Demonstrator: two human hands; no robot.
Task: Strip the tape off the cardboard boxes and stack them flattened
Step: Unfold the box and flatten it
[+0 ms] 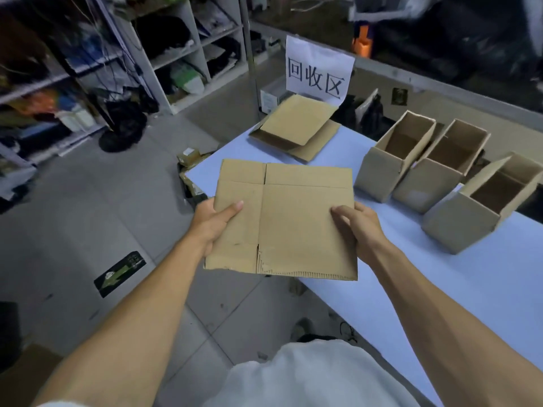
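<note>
Both hands are clamped on one flattened cardboard box (282,221), which is held up in the air over the near left corner of the desk (440,289). The left hand (213,223) grips the left edge, with its thumb laid flat across the upper face and the fingers hidden beneath. The right hand (357,227) grips the right edge, with its curled fingertips pressed on the upper face. The held box is shown as a single flat sheet with creases and slits marked in it, and its lower edge is ragged, with the corrugation exposed. No tape can be made out on it. Beyond it, at the far left end of the desk, a stack of flattened boxes (296,127) is seen; two layers can be counted, the upper one lying askew on the lower. Just behind the stack, one white paper sign (318,69) with three printed characters is stood upright. To the right, three open boxes (393,157) are lined up side by side on the desk, each still in its box form with its opening turned upward and away, and each touching or nearly touching its neighbour. On the left, white shelving (182,51) filled with goods is seen above a tiled floor (88,215).
</note>
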